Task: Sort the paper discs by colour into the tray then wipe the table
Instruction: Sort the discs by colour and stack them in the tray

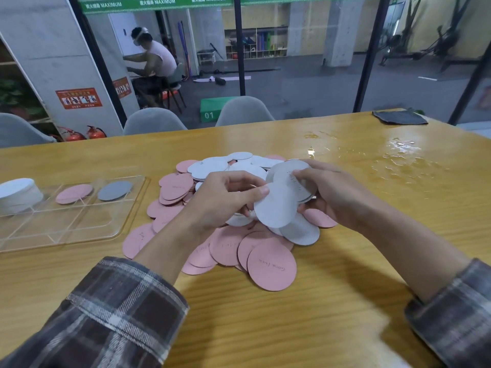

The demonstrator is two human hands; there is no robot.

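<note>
tray (79,225): clear, divided, at nine o'clock of the pile; its far compartments hold, left to right, a white stack (18,193), one pink disc (74,193) and one grey disc (114,190)
pile (233,248): pink and white paper discs heaped mid-table, pink mostly toward six and nine o'clock
writing: "MAXIMUM" on the green banner (156,2) at twelve o'clock; "01" on the green box (210,112); handwriting on the nearest pink discs, not legible
left hand (228,200): above the pile, thumb and fingers pinching the edge of a white disc (276,208)
right hand (326,192): fingers curled round a small fan of pale discs (289,171), just beside the white disc
cloth (400,117): dark, at one o'clock, on the far table edge
</note>
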